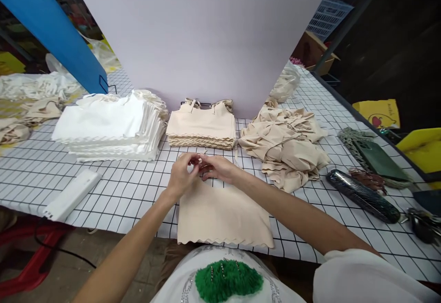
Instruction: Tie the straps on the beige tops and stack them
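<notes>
A folded beige camisole top (223, 215) lies flat before me, its wavy hem toward my body at the table's front edge. Over its far left corner, my left hand (184, 174) is closed in a pinch. My right hand (220, 168) meets it from the right, fingers curled and tips together with the left ones. A small pale bit of what looks like the top's strap (200, 160) shows between the fingertips; the rest of it is hidden by the fingers.
Beyond my hands is a neat stack of beige tops (201, 126). White folded tops (106, 128) stand left, above a white power strip (72, 195). A loose beige heap (285, 142) lies right, near a dark glossy case (361, 195) and green phone (382, 160). A pale panel (206, 36) rises behind.
</notes>
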The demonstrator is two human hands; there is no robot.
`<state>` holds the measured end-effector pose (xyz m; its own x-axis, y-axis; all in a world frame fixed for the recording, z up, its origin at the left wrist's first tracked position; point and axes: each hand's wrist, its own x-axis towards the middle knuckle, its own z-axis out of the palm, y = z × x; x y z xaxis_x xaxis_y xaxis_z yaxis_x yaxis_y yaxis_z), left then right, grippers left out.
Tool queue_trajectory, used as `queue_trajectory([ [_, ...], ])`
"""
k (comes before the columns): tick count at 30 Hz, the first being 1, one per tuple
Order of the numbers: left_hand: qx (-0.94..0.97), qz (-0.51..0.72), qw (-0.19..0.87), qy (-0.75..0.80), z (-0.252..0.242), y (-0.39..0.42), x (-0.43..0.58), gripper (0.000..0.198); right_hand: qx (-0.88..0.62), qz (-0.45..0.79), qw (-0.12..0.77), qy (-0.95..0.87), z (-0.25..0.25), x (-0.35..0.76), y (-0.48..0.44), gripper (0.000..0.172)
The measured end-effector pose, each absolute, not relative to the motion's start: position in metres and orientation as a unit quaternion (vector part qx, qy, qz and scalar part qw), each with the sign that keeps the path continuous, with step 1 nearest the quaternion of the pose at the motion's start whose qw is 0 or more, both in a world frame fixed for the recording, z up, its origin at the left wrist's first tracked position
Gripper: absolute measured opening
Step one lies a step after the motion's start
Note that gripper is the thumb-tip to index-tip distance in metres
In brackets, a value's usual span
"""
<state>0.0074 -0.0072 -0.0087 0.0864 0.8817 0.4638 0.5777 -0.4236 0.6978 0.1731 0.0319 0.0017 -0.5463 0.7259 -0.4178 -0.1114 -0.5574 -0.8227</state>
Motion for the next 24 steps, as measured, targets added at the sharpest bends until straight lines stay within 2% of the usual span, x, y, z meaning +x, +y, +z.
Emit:
queue_trajectory([
  [3,0.742,0.448,0.129,0.483,-0.011,-0.017,0.010,0.020,-0.357,0.800,0.318,-0.362,0.003,0.169,0.031,0.043],
  [6,0.751,0.447,0.122,0.471,-0.019,-0.021,0.010,0.016,-0.351,0.787,0.364,-0.352,0.005,0.170,0.035,0.040],
  [11,0.724,0.443,0.176,0.498,-0.025,-0.019,0.007,0.012,-0.353,0.712,0.413,-0.444,0.013,0.177,0.047,0.029],
  [13,0.676,0.459,0.239,0.525,-0.020,-0.017,0.006,0.008,-0.333,0.629,0.439,-0.548,0.017,0.180,0.049,0.020],
  [15,0.579,0.493,0.365,0.537,-0.010,-0.017,0.005,0.007,-0.291,0.497,0.460,-0.676,0.019,0.182,0.050,0.017],
  [17,0.450,0.507,0.537,0.501,0.001,-0.020,0.006,0.025,-0.243,0.356,0.470,-0.770,0.018,0.182,0.049,0.023],
  [19,0.344,0.488,0.671,0.440,0.010,-0.025,0.008,0.040,-0.216,0.267,0.475,-0.810,0.014,0.181,0.048,0.028],
  [21,0.298,0.470,0.721,0.413,0.015,-0.031,0.009,0.042,-0.218,0.245,0.475,-0.817,0.010,0.181,0.046,0.029],
  [24,0.296,0.481,0.695,0.445,0.017,-0.040,0.010,0.037,-0.253,0.315,0.439,-0.803,0.012,0.185,0.038,0.028],
])
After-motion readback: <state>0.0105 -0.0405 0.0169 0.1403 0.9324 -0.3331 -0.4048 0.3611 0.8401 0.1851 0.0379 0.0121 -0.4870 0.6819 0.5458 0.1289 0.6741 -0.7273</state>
